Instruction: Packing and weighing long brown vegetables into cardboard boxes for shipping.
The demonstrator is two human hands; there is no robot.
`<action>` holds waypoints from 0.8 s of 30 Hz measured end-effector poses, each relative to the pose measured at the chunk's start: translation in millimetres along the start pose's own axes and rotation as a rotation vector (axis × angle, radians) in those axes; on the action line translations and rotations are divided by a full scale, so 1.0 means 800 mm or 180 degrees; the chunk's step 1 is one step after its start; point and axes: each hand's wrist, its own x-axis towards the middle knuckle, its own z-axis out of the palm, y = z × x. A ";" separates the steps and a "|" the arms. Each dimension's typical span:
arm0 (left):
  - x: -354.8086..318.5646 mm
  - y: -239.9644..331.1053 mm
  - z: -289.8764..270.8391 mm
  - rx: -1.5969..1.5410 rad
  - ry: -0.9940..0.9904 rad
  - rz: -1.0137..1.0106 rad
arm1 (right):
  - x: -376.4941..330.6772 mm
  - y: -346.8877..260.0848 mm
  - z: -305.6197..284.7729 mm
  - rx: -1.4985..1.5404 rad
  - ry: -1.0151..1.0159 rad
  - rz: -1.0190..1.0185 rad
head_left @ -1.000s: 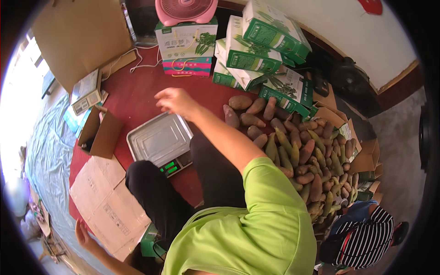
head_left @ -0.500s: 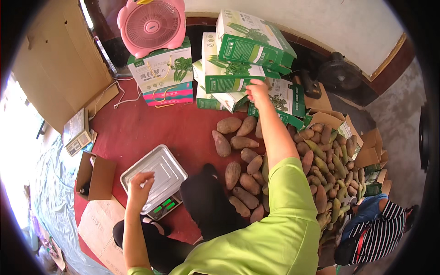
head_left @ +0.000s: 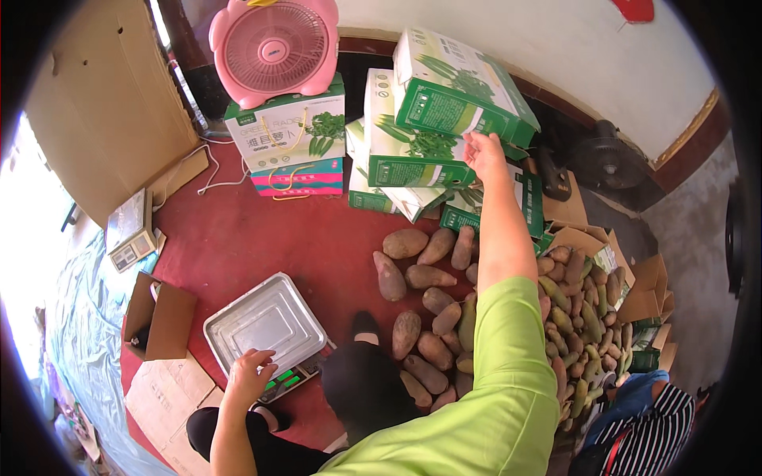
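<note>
My right hand (head_left: 486,156) reaches far forward to a stack of green-and-white cartons. Its fingers are bent and slightly apart, at the lower front edge of the top carton (head_left: 464,83), beside a second carton (head_left: 421,133); a grip on either does not show. Low over the near edge of a scale's metal tray (head_left: 266,321) hovers my left hand (head_left: 250,374), fingers loosely curved and apart, holding nothing. The tray bears nothing, and the scale's green-lit display (head_left: 282,384) shows partly beside that hand.
Reddish-brown tubers (head_left: 434,349) lie loose beside my right leg, with a bigger heap (head_left: 583,317) farther right. A pink fan (head_left: 274,51) stands on a carton. At left are an open cardboard box (head_left: 171,317) and another scale (head_left: 131,230). A person in stripes (head_left: 655,428) is at lower right.
My right hand has moved right and slightly up along the cartons, closer to the top one. My left hand has dropped toward the tray's near edge. The whole view has shifted slightly.
</note>
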 end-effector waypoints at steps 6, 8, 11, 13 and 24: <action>0.001 0.003 0.001 0.0101 0.0075 0.0031 | 0.003 -0.005 0.025 0.1060 -0.0336 0.0007; 0.000 0.006 -0.002 0.0104 0.0108 0.0048 | -0.024 -0.014 0.048 0.0968 -0.0305 -0.0094; -0.005 0.010 -0.009 0.0163 0.0152 0.0084 | -0.089 -0.050 0.083 0.0710 -0.0485 -0.0376; -0.010 0.009 -0.012 0.0176 0.0205 0.0127 | -0.126 -0.075 0.103 0.0521 -0.0715 -0.0545; -0.034 -0.001 -0.045 -0.0065 0.0870 0.0314 | -0.295 -0.159 0.150 -0.0172 -0.1152 -0.1460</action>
